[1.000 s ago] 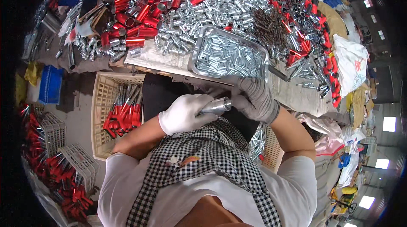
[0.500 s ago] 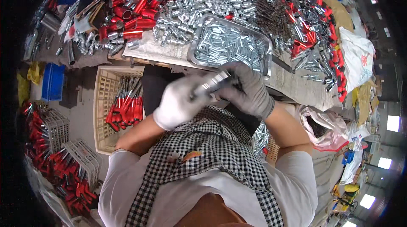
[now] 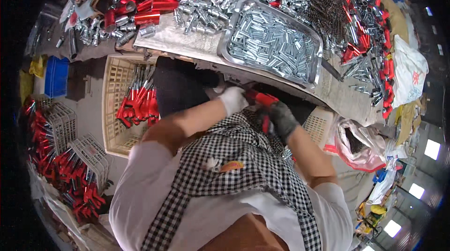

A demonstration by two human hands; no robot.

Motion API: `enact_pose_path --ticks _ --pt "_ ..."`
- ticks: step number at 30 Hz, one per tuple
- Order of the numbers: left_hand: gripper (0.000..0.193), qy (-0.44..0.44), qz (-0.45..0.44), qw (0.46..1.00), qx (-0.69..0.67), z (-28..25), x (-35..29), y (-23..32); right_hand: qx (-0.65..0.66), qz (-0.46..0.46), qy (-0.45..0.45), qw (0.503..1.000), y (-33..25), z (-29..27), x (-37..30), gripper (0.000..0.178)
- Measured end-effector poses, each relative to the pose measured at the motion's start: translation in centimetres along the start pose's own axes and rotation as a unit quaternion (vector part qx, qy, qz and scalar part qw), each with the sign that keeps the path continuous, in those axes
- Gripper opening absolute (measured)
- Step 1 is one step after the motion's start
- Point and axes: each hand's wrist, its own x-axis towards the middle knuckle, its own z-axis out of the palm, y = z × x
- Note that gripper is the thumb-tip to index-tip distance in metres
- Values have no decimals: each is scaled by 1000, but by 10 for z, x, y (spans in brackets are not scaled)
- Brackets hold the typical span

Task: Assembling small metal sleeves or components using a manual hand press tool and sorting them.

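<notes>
Grey-gloved right hand (image 3: pixel 284 118) grips red tool (image 3: pixel 263 98) near apron (image 3: pixel 201 178) | white-gloved left hand (image 3: pixel 233 100) beside it, blurred, hold can't be told | loose grip could drop tool | jolting bench (image 3: pixel 187 44) could spill metal pins (image 3: pixel 269 40) from tray (image 3: pixel 226 40)

Hands (image 3: pixel 234 100) (gloved): the right (image 3: pixel 284 120) grips a red-handled tool (image 3: pixel 264 99).

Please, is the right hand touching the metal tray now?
Apart. The head view shows the right hand below the table's front edge, with a plain gap to the metal tray.
</notes>
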Motion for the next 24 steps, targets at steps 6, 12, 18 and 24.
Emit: enact_pose_path --ticks 6,12,18,24 --pt "31 -83 -151 897 -408 66 67 -6 229 42 172 957 66 -8 60 37" --pt "33 -133 -252 731 -620 85 94 -21 282 50 220 932 56 -4 72 19" --pt "34 -135 -285 775 -547 81 89 3 236 69 252 936 49 0 75 6" --pt "35 -137 -314 813 -471 73 69 20 254 25 228 940 56 3 75 7"
